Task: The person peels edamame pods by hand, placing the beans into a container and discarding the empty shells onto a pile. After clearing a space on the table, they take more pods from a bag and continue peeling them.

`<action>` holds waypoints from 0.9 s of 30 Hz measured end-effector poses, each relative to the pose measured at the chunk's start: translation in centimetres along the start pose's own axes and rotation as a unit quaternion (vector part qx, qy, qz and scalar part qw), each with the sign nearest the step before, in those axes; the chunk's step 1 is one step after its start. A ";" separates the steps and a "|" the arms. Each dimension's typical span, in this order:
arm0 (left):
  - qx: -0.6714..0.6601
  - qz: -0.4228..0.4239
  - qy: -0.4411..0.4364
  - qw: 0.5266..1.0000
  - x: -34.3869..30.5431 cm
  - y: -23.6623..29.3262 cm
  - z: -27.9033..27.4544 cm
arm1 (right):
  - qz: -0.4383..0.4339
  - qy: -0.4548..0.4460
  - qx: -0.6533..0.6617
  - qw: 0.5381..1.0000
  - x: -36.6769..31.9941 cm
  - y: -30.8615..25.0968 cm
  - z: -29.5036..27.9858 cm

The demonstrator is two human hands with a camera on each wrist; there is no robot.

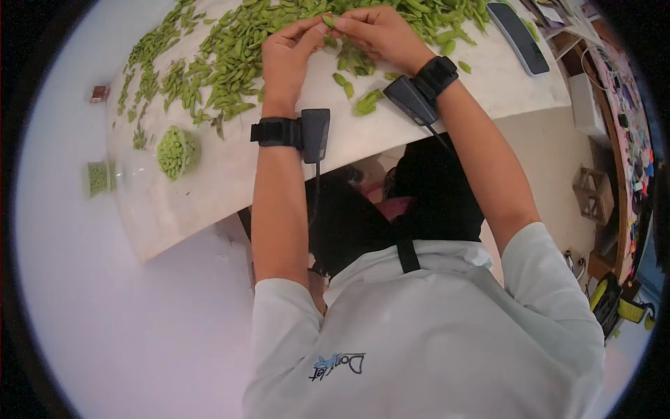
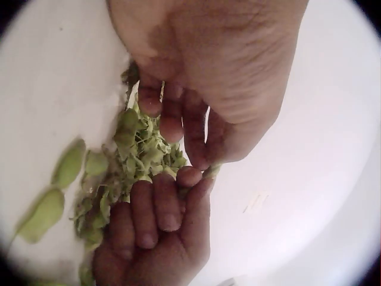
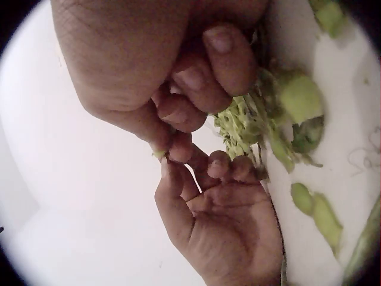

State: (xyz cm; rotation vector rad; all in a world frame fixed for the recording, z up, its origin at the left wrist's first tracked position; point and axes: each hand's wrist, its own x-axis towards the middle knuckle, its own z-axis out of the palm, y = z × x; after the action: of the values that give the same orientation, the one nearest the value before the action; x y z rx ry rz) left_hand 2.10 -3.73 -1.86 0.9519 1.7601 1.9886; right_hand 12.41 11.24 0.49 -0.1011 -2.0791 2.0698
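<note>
Both hands meet at the table's far side in the head view. The left hand (image 1: 287, 59) and the right hand (image 1: 382, 36) pinch a small green pod (image 1: 329, 21) between thumbs and fingertips. In the left wrist view only a sliver of the pod (image 2: 212, 170) shows between the fingertips; the right wrist view shows a bit of it (image 3: 159, 154) too. Behind the hands lies a heap of green pods (image 1: 244, 52). Several loose pods (image 1: 343, 82) and opened husks (image 1: 368, 103) lie on the table near the right wrist.
On the white table (image 1: 230, 167) stands a clear container of shelled green beans (image 1: 176, 152) at the left. A second container of beans (image 1: 99, 178) is farther left. A phone (image 1: 518, 38) lies at the right edge. Beyond it stands a cluttered shelf (image 1: 623, 133).
</note>
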 end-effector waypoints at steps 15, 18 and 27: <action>0.055 -0.020 0.000 0.998 -0.1 0.8 -0.2 | -0.001 0.018 0.012 1.000 0.2 -0.2 0.4; 0.052 -0.019 -0.007 0.998 -0.1 0.7 -0.3 | 0.003 0.015 0.025 1.000 0.4 0.2 0.4; 0.014 -0.011 -0.004 1.000 -0.2 0.7 -0.3 | 0.013 0.032 0.027 0.999 0.6 0.1 0.9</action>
State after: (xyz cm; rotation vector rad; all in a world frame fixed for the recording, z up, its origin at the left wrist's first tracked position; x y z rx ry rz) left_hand 2.21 -4.21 -1.28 0.9434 1.7908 1.9501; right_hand 11.66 10.46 0.47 -0.1858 -1.9937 2.1076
